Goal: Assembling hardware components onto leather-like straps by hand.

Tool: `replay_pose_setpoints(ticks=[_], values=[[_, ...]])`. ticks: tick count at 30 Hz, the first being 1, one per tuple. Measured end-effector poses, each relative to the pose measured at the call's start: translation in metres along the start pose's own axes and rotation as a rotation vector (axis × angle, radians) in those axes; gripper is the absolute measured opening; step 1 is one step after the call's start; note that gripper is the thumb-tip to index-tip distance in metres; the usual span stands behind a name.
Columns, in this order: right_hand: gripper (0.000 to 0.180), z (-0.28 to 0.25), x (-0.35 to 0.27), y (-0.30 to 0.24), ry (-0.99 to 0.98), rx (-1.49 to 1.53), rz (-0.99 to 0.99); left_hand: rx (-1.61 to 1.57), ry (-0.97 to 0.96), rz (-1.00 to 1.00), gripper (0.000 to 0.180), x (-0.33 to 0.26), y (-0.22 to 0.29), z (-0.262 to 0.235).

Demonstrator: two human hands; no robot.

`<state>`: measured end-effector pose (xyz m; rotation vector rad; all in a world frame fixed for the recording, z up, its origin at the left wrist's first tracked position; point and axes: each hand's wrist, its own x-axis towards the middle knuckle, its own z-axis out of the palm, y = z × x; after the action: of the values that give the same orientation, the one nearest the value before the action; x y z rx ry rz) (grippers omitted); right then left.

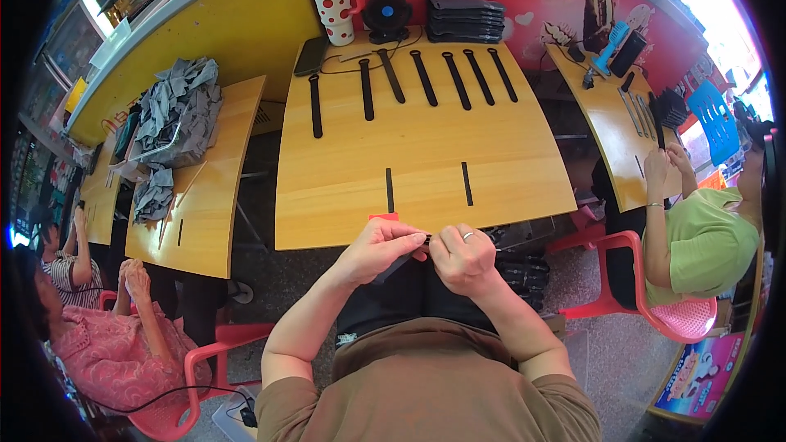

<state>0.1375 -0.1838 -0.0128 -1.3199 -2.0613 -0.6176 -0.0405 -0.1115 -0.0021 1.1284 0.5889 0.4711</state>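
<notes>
My left hand (pixel 378 250) and my right hand (pixel 463 258) meet at the near edge of a wooden table (pixel 426 147), over my lap. Both pinch a small dark piece (pixel 426 255) between the fingertips; most of it is hidden by the fingers. A ring shows on my right hand. A small red tag (pixel 382 217) lies on the table edge just beyond my left hand. Two short black strips (pixel 390 190) lie near the front of the table. Several long black straps (pixel 426 78) fan out along the far side.
A spotted red-and-white mug (pixel 336 6), a small black fan (pixel 386 15) and a stack of dark flat pieces (pixel 463 18) stand at the back. A phone (pixel 311 56) lies back left. Grey cloth (pixel 176 110) piles on the left table. People sit at both sides on red chairs.
</notes>
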Motion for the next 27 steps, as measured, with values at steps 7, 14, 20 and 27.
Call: replay_pose_setpoints(ticks=[7,14,20,27], values=[[0.018,0.002,0.007,0.002,-0.015,0.017,-0.125,-0.053,0.05,0.01,0.025,0.007,0.002,-0.005],[0.014,0.002,0.003,-0.003,0.071,-0.007,-0.183,-0.052,0.048,-0.022,0.027,0.003,-0.001,-0.006],[0.013,0.006,0.01,-0.002,0.195,0.119,-0.118,0.231,0.078,0.201,0.02,-0.007,0.006,-0.002],[0.013,0.0,0.009,-0.011,0.305,0.185,-0.161,-0.085,-0.163,0.047,0.02,-0.021,0.013,-0.017]])
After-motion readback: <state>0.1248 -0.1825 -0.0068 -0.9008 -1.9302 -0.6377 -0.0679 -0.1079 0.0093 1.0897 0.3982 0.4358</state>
